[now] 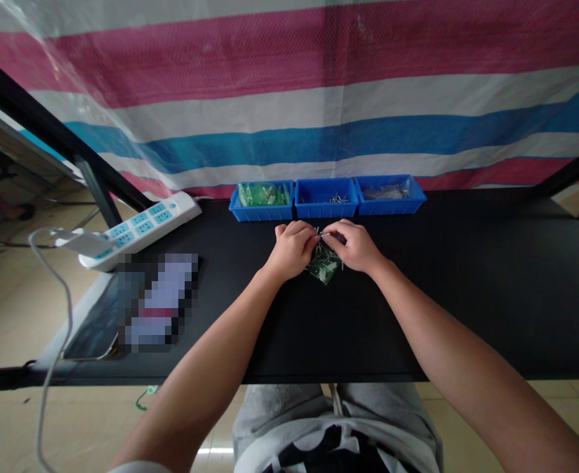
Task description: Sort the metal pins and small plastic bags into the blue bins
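My left hand (293,248) and my right hand (352,244) meet over the middle of the black table (466,295), both with fingers curled. Between them hangs a small clear plastic bag (324,267) with green parts inside, its top pinched by both hands. Thin metal pins stick out at the bag's mouth between my fingertips. The bag's lower end rests on or just above the tabletop; I cannot tell which.
Three blue bins stand in a row at the table's far edge: the left bin (262,200) holds bags of green parts, the middle bin (326,197) a few metal pieces, the right bin (390,195) clear bags. A white power strip (141,226) lies at the left, with a blurred flat object (158,299) near it.
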Demonstrator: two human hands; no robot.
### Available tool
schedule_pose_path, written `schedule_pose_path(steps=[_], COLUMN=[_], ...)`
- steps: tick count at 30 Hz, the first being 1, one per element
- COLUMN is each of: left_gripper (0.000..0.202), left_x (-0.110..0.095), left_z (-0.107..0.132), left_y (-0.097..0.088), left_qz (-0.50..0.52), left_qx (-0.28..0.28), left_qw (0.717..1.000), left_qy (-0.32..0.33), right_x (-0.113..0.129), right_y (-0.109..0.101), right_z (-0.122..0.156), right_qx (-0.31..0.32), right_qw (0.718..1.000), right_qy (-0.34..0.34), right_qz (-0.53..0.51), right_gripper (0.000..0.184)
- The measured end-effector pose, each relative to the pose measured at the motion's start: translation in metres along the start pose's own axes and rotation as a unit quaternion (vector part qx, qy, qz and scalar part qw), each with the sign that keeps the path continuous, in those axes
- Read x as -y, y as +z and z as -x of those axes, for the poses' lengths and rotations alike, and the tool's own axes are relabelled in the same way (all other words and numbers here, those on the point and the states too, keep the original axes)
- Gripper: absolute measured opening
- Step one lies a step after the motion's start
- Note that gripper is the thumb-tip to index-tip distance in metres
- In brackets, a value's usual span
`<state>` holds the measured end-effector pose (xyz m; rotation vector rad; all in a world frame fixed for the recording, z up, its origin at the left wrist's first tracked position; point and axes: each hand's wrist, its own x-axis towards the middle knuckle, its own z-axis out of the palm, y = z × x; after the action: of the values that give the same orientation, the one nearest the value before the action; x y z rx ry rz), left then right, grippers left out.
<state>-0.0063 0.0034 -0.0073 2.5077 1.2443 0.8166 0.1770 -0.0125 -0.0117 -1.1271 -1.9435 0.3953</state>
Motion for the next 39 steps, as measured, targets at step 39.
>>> schedule_pose_path(steps=[39], left_gripper=[0.031], left_x=[-0.001], left_z=[-0.007], left_y=[0.012], left_qz=[0.535], left_qx=[-0.077], left_qw=[0.836], left_qy=[-0.095], right_x=[0.004], right_y=[0.005], right_z=[0.0], right_qx=[-0.038], right_qw=[0.998], right_qy=[-0.028], right_qz=[0.028], right_gripper=[0.013])
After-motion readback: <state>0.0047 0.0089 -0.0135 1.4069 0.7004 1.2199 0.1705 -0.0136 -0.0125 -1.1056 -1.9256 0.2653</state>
